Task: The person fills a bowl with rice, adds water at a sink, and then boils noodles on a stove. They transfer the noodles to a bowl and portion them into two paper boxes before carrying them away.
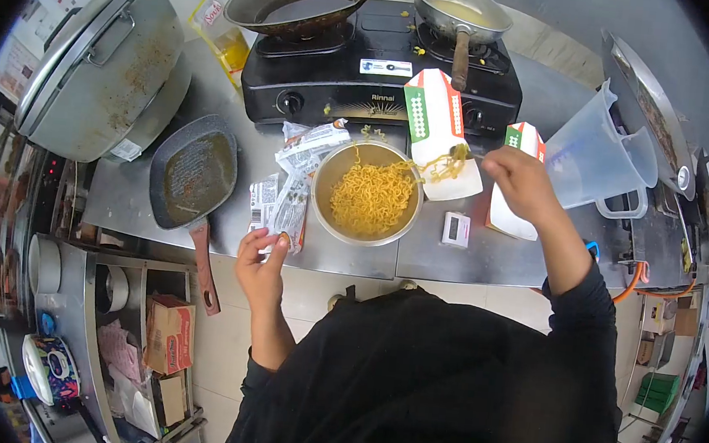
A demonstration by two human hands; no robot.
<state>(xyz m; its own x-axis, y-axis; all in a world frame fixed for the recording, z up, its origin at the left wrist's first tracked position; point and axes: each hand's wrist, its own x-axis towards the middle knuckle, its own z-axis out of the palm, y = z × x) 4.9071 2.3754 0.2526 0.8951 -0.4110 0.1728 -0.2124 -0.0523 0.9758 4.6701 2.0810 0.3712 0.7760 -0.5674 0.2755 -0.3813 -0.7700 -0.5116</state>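
Observation:
A steel bowl of yellow noodles stands at the counter's front edge. My right hand is closed around what looks like a fork, mostly hidden by the fingers and food. Noodles hang from its end over the lower flap of an open paper food box, right of the bowl. Some strands stretch back to the bowl's rim. My left hand is pinched beside torn plastic wrappers; something small and brownish shows at the fingertips, too small to name.
A black gas stove carries a wok and a saucepan. To the left are a grill pan and a large pot. A small white timer, a second food box and a plastic jug are at right.

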